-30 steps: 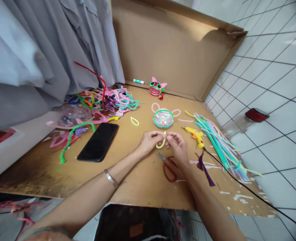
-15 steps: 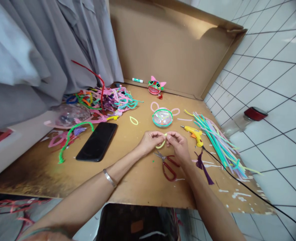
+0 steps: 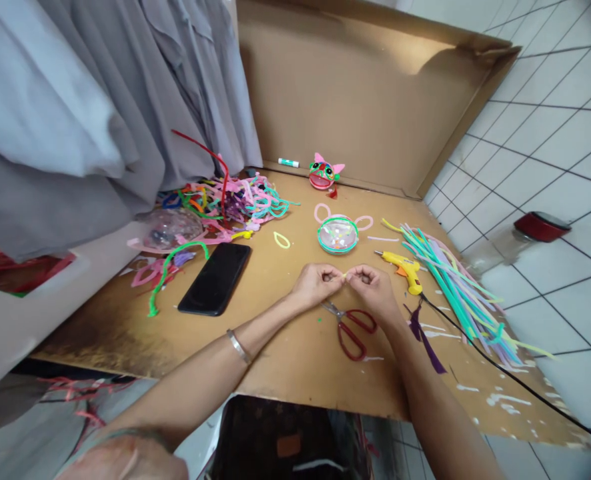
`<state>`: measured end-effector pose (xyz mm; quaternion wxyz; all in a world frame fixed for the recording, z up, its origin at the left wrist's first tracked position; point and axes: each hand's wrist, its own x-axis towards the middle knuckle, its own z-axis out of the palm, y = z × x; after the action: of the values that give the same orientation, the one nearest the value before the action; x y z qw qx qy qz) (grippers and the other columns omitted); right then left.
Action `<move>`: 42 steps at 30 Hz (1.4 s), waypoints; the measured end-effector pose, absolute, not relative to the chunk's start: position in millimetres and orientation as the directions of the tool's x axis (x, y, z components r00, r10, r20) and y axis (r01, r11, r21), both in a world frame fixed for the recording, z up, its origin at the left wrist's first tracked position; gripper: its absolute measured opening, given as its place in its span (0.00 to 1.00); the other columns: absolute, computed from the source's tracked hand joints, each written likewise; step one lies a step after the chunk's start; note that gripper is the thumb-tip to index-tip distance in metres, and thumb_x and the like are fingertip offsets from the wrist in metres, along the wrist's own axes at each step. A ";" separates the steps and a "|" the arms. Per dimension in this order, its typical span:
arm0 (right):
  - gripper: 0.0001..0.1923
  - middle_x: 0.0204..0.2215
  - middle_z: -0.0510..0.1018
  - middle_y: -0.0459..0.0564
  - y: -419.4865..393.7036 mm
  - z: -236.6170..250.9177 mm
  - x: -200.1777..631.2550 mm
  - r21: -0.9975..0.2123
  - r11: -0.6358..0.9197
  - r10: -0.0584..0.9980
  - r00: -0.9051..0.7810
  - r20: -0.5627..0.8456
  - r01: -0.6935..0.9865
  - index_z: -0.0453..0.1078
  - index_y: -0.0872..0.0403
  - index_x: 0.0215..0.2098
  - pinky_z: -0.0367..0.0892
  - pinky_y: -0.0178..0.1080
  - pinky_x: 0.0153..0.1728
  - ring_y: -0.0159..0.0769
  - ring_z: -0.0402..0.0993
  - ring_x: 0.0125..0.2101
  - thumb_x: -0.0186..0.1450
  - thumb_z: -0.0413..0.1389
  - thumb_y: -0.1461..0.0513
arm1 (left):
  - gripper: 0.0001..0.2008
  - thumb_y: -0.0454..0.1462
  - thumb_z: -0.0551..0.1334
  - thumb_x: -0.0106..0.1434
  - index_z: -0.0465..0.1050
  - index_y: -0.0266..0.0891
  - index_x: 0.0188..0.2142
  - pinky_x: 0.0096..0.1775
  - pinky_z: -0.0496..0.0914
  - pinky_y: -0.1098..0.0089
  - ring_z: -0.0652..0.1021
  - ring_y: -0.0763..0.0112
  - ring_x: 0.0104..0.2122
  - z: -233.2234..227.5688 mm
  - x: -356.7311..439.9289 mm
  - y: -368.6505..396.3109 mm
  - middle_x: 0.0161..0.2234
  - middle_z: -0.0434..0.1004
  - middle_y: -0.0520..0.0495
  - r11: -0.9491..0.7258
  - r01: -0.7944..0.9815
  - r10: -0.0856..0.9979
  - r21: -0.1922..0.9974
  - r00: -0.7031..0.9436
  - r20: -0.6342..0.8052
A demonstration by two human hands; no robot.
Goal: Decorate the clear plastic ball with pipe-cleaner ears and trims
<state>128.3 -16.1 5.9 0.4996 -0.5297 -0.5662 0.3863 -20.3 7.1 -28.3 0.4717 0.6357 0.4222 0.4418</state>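
My left hand and my right hand meet fingertip to fingertip above the table. Both pinch a short yellow pipe cleaner, mostly hidden by the fingers. Just below them lie scissors with red handles, touched by neither hand. Beyond the hands sits a clear bowl-like piece edged in green and teal, with two pink loops like ears. To its left rests a yellow leaf-shaped pipe cleaner loop. A yellow glue gun lies right of the hands.
A black phone and a tangled heap of pipe cleaners are at left. Pipe cleaners lie bundled at right, near a purple tassel and the glue gun's cord. A colourful animal head stands at the back.
The view has shifted, so everything sits slightly further right. The yellow loop that hung below my fingers no longer shows; only a small bit of yellow is visible between them.
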 end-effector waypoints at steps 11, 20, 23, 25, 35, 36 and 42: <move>0.10 0.14 0.67 0.39 -8.7 -1.2 136.5 -0.992 0.117 0.970 0.207 0.124 0.049 0.70 0.54 0.23 0.52 0.31 0.20 0.25 0.56 0.16 0.48 0.62 0.56 | 0.18 0.42 0.72 0.45 0.74 0.35 0.33 0.30 0.64 0.75 0.70 0.78 0.24 -20.9 -20.9 8.5 0.25 0.75 0.53 -0.048 -0.170 0.944 0.984 0.314 0.101; 0.10 0.12 0.64 0.37 -8.4 -0.3 133.0 -0.996 0.089 0.971 0.227 0.079 -0.032 0.69 0.54 0.23 0.48 0.31 0.17 0.24 0.54 0.15 0.48 0.61 0.56 | 0.19 0.38 0.73 0.41 0.72 0.35 0.33 0.30 0.64 0.76 0.71 0.80 0.24 -17.5 -20.4 6.4 0.25 0.74 0.54 0.032 -0.237 0.931 0.971 0.360 0.057; 0.10 0.12 0.65 0.38 -9.2 -1.3 131.9 -0.996 0.077 0.976 0.207 0.067 -0.040 0.69 0.54 0.23 0.48 0.30 0.17 0.24 0.55 0.14 0.48 0.61 0.56 | 0.19 0.37 0.73 0.42 0.72 0.35 0.33 0.32 0.64 0.76 0.72 0.79 0.26 -17.1 -20.3 6.0 0.26 0.75 0.53 0.015 -0.234 0.931 0.972 0.358 0.072; 0.10 0.12 0.65 0.38 -9.8 -1.4 131.4 -0.996 0.073 0.979 0.195 0.063 -0.045 0.69 0.54 0.23 0.49 0.30 0.17 0.24 0.55 0.15 0.48 0.61 0.57 | 0.19 0.37 0.72 0.42 0.72 0.35 0.34 0.33 0.65 0.76 0.72 0.79 0.27 -17.8 -19.6 5.6 0.27 0.74 0.53 0.010 -0.227 0.928 0.974 0.365 0.076; 0.09 0.13 0.66 0.38 -11.3 1.5 128.4 -0.998 0.048 0.983 0.177 0.041 -0.036 0.68 0.53 0.23 0.50 0.30 0.17 0.24 0.56 0.15 0.47 0.60 0.58 | 0.18 0.37 0.72 0.44 0.70 0.35 0.33 0.32 0.64 0.76 0.71 0.79 0.26 -18.7 -16.9 2.7 0.26 0.73 0.54 0.018 -0.217 0.915 0.976 0.398 0.072; 0.09 0.13 0.66 0.38 -11.4 1.5 128.3 -0.998 0.046 0.983 0.179 0.038 -0.038 0.68 0.53 0.23 0.50 0.30 0.17 0.24 0.56 0.15 0.47 0.60 0.57 | 0.18 0.37 0.72 0.44 0.70 0.35 0.33 0.32 0.63 0.76 0.71 0.79 0.26 -18.5 -16.9 2.6 0.27 0.73 0.54 0.026 -0.219 0.913 0.975 0.403 0.066; 0.09 0.13 0.65 0.38 -13.9 4.2 126.5 -0.997 0.070 0.986 0.151 0.071 0.015 0.68 0.53 0.23 0.50 0.31 0.18 0.24 0.55 0.16 0.48 0.59 0.57 | 0.21 0.46 0.72 0.46 0.73 0.35 0.33 0.33 0.64 0.75 0.72 0.77 0.27 -14.8 -18.9 2.2 0.27 0.76 0.51 -0.028 -0.190 0.931 0.981 0.352 0.095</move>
<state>126.5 -13.9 4.2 0.5517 -0.5208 -0.4802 0.4402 -18.9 2.2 -14.8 0.6104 0.5506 0.3366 0.4592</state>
